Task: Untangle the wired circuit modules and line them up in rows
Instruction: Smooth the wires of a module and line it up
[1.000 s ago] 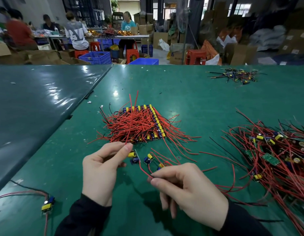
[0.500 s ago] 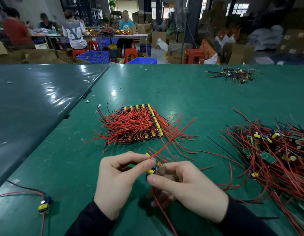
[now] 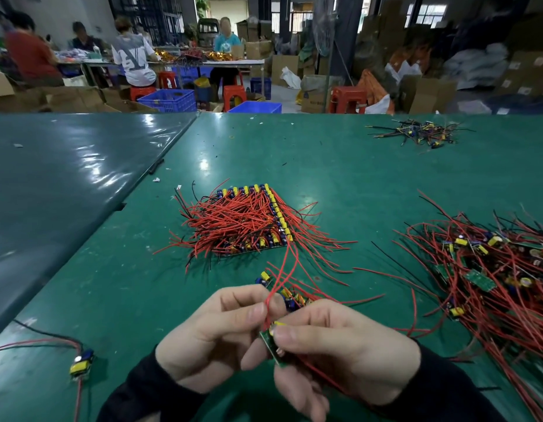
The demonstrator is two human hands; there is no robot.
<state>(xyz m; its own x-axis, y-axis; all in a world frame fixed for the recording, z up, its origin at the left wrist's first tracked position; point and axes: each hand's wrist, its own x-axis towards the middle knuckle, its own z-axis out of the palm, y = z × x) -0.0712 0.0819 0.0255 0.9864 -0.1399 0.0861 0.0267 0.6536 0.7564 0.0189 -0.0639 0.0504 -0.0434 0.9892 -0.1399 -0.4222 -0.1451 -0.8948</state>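
Hands (image 3: pixel 221 336) together, pinching circuit module (image 3: pixel 271 345)

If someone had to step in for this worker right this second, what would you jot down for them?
Left hand: pinching red wires above the module.
Right hand: gripping a small green circuit module.
Done: a block of modules in rows at the table's centre.
In progress: a few loose modules just beyond the hands.
Left: the big tangled pile at right, one stray module at left, a small far heap.
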